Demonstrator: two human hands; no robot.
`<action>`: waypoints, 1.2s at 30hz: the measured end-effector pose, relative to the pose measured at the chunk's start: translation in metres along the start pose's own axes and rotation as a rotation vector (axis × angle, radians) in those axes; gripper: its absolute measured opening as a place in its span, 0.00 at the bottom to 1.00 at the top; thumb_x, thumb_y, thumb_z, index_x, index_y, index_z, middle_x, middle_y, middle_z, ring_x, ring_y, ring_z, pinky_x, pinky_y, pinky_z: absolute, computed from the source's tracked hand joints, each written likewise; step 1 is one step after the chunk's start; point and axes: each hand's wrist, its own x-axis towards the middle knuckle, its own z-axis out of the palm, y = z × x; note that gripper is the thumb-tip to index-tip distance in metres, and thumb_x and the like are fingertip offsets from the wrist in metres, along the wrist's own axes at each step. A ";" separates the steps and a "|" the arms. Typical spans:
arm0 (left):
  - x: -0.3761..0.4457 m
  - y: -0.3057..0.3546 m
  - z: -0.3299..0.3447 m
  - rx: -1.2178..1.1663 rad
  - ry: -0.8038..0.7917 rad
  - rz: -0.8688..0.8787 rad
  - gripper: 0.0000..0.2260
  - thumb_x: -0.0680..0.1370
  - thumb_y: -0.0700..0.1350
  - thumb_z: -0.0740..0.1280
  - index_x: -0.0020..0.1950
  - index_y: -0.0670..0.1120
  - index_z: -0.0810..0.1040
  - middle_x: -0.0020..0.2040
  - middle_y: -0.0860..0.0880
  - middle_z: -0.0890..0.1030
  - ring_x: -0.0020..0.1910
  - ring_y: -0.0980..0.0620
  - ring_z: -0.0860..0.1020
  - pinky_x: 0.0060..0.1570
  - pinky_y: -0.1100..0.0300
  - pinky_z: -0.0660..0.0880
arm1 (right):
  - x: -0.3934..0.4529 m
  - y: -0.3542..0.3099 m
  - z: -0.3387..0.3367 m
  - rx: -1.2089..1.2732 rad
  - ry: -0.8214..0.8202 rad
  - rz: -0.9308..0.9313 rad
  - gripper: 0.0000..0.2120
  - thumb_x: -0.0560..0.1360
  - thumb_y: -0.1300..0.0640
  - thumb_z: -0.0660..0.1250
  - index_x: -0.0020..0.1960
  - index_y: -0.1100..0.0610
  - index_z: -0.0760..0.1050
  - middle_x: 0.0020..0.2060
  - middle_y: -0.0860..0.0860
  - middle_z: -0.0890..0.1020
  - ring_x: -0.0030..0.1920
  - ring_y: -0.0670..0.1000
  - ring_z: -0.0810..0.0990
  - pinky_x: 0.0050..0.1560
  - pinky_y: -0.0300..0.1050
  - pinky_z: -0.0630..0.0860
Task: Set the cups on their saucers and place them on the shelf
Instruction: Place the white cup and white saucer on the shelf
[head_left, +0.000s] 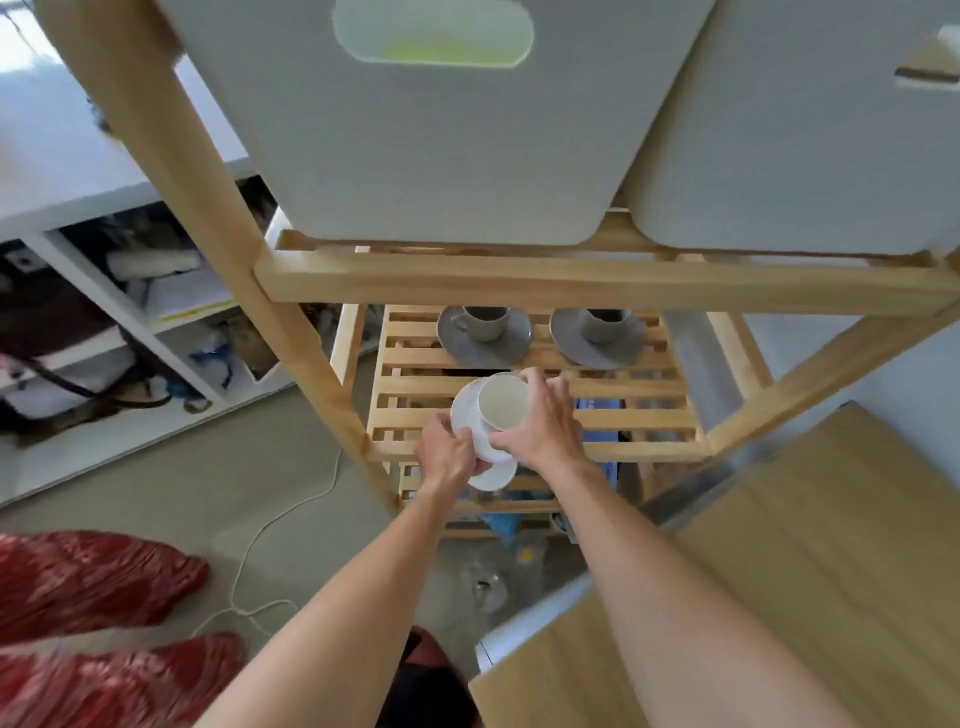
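Gripped from both sides: a white ceramic cup (503, 401) tilted on its white round saucer (488, 457), held over the front edge of the slatted pale wooden shelf (535, 387). Left hand (448, 453) pinching the saucer's left rim; right hand (540, 423) wrapped round the cup's right side, thumb near the saucer. Possibly a second white saucer beneath, too blurred to confirm. Farther back on the same slats, two grey cups already on grey saucers (484, 335) (597, 336), well apart from the grip. Directly above, a wooden crossbar (571, 283) carrying two white plastic bins (431, 119).
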 end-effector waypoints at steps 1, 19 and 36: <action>0.006 -0.001 -0.004 -0.002 0.010 -0.018 0.10 0.75 0.40 0.64 0.57 0.44 0.74 0.55 0.40 0.79 0.50 0.38 0.82 0.33 0.50 0.84 | 0.005 -0.004 0.005 -0.012 -0.012 -0.011 0.39 0.62 0.49 0.80 0.67 0.50 0.64 0.62 0.54 0.67 0.63 0.57 0.70 0.57 0.55 0.75; 0.020 0.010 -0.004 0.118 0.129 0.051 0.09 0.81 0.45 0.64 0.56 0.41 0.73 0.50 0.46 0.75 0.47 0.48 0.75 0.44 0.55 0.72 | 0.028 -0.024 0.009 -0.034 -0.048 -0.032 0.45 0.62 0.51 0.81 0.72 0.51 0.61 0.64 0.56 0.68 0.64 0.58 0.71 0.57 0.57 0.76; -0.121 -0.025 0.028 0.392 -0.023 0.503 0.11 0.82 0.45 0.58 0.61 0.42 0.73 0.57 0.43 0.74 0.53 0.44 0.74 0.48 0.54 0.68 | -0.100 0.037 -0.081 -0.161 0.053 -0.069 0.39 0.74 0.43 0.65 0.80 0.52 0.53 0.77 0.58 0.59 0.77 0.61 0.56 0.77 0.61 0.53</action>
